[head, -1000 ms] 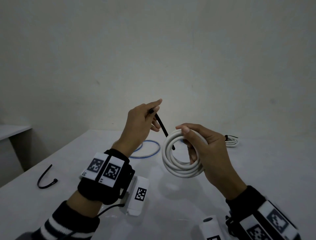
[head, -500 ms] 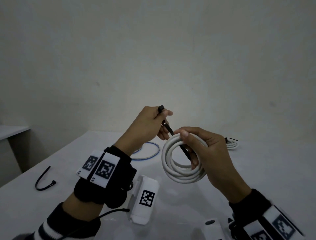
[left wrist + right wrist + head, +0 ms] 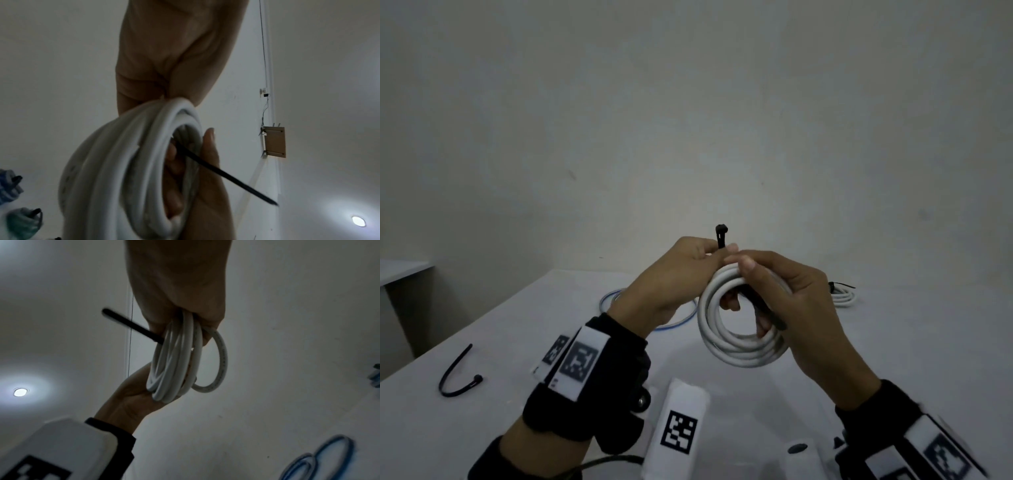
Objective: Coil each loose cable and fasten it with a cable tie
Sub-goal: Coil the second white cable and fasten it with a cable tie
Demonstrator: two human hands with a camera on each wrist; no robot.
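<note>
My right hand [image 3: 767, 284] grips a coil of thick white cable [image 3: 739, 346] by its upper right side, above the table. A black cable tie [image 3: 721, 236] runs down through the coil's middle. Its head sticks up above my left hand [image 3: 717, 257], which pinches it at the top of the coil. The tie's tail [image 3: 772, 317] comes out inside the ring by my right fingers. In the left wrist view the tie [image 3: 226, 175] pokes out past the coil [image 3: 127, 162]. The right wrist view shows the coil [image 3: 176, 361] between both hands and the tie [image 3: 131, 326] sticking out left.
A spare black cable tie [image 3: 458, 373] lies on the white table [image 3: 482, 329] at the left. A blue cable loop [image 3: 613, 298] lies behind my left hand. A tied white coil [image 3: 842, 296] sits far right. A low shelf [image 3: 400, 270] stands at the left wall.
My left hand moved right to the coil and pushed the tie through its middle. The tie's head now stands above my fingers, and the hands touch at the coil's top.
</note>
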